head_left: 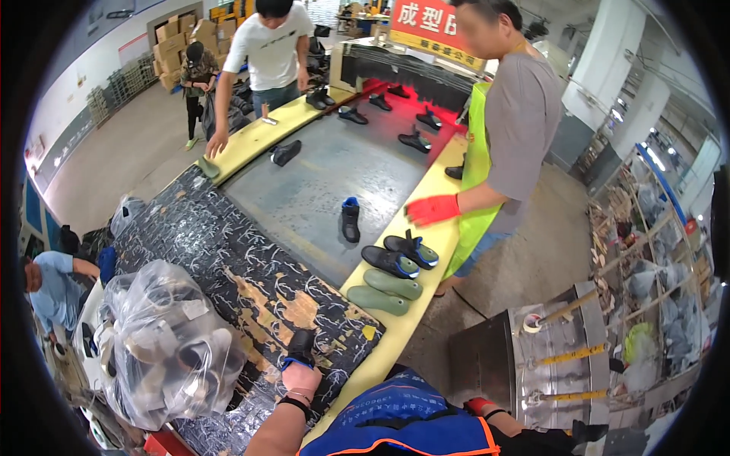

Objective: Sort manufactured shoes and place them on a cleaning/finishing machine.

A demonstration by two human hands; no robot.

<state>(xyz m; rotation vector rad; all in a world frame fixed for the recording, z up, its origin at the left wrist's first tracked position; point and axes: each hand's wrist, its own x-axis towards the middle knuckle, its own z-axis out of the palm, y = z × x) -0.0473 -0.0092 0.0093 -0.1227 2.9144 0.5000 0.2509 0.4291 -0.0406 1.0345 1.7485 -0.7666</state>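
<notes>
My left hand (302,378) was closed around the rear of a black shoe (302,343) with blue lining, on the dark patterned table (190,220), probably gripped there to leave the front clear. The shoe's long axis ran roughly from 7 to 1 o'clock, its toe seemingly pointing away from me toward 1. My right hand (477,406), gloved in red, was low at about 4 o'clock from it; I couldn't tell its grip. Toward 2 o'clock, paired black shoes (389,261) and green shoe forms (378,300) lay side by side on the yellow ledge (399,328), perhaps keeping mates together. A clear bag (163,334) sat at 9.
</notes>
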